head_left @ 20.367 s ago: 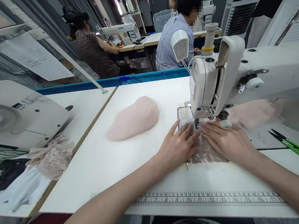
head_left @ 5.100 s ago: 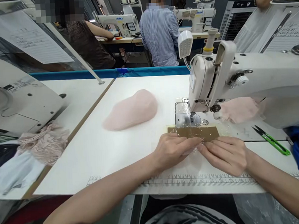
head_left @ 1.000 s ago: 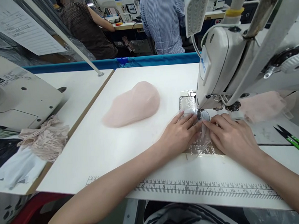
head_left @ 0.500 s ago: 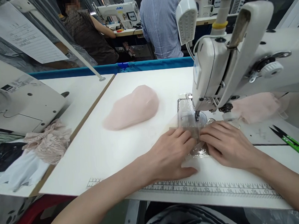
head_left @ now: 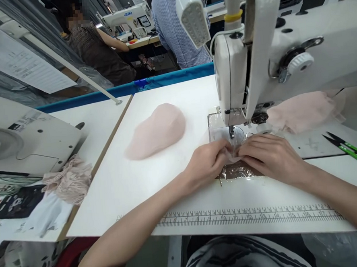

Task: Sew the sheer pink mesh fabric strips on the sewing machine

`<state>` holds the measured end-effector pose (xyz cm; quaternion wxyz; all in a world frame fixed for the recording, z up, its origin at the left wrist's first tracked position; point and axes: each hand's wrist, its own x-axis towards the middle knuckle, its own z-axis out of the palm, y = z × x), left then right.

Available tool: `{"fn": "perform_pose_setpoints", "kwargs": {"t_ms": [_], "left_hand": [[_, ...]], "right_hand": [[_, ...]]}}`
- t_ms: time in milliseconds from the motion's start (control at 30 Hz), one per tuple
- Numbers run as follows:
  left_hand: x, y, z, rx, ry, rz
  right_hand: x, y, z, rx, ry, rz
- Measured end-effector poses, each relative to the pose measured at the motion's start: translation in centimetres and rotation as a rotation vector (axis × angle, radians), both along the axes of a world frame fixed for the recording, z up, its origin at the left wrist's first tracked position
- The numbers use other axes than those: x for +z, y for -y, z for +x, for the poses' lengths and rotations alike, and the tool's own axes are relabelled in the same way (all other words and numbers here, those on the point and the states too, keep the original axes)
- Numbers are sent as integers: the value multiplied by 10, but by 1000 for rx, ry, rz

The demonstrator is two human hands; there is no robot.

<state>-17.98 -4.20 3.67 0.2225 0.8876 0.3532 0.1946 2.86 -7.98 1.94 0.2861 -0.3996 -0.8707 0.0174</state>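
Right in front of the presser foot (head_left: 232, 132) of a white sewing machine (head_left: 233, 65), both hands grip a small piece of thin, sheer pale fabric (head_left: 233, 158). My left hand (head_left: 208, 160) pinches its left side between thumb and bent fingers. On the other side, my right hand (head_left: 269, 154) holds the fabric with its fingers bunched together. The cloth's far part, near the needle, is hard to make out against the shiny plate. A pale pink rounded fabric piece (head_left: 158, 130) lies flat on the white table to the left.
Gathered pink fabric (head_left: 304, 111) lies beneath the machine arm. Green thread snips (head_left: 353, 149) rest at the right. A printed ruler (head_left: 232, 217) runs along the table's front edge. Another machine (head_left: 30, 134) and bundled lace (head_left: 71, 180) are at left. Two people sit beyond the blue cloth strip (head_left: 175, 78).
My left hand has gone from lying fairly flat with its thumb out to pinching the fabric. The fabric edge now shows raised between both hands. The view has shifted and tilted.
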Motion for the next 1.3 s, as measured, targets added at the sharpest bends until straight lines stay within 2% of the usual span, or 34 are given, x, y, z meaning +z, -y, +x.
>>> {"fn": "perform_pose_setpoints", "kwargs": {"t_ms": [133,267,433,567,667,800,933,1100,1300], "left_hand": [[5,-9,1,-63,-114,2],[2,-18,0,-79,-199,35],[5,-24,-2,-177,-92,-71],[6,-20,-6,-231,-37,-86],[-1,-10,-7,-227,-41,48],[-12,5,-5,-224,-80,401],[-12,16,-4,-239,-106,627],[-10,27,-8,-239,-126,693],[-17,32,-12,-217,-187,687]], "right_hand": [[0,-2,-1,-125,-143,60],[-2,-4,-4,-202,-121,137],[-6,-6,-3,-149,-156,213],[-5,-3,2,-83,-137,121],[-2,2,3,-52,-68,75],[3,6,1,-18,72,50],[5,7,-2,22,102,102],[6,9,-3,54,108,107],[8,10,-3,61,97,118]]}}
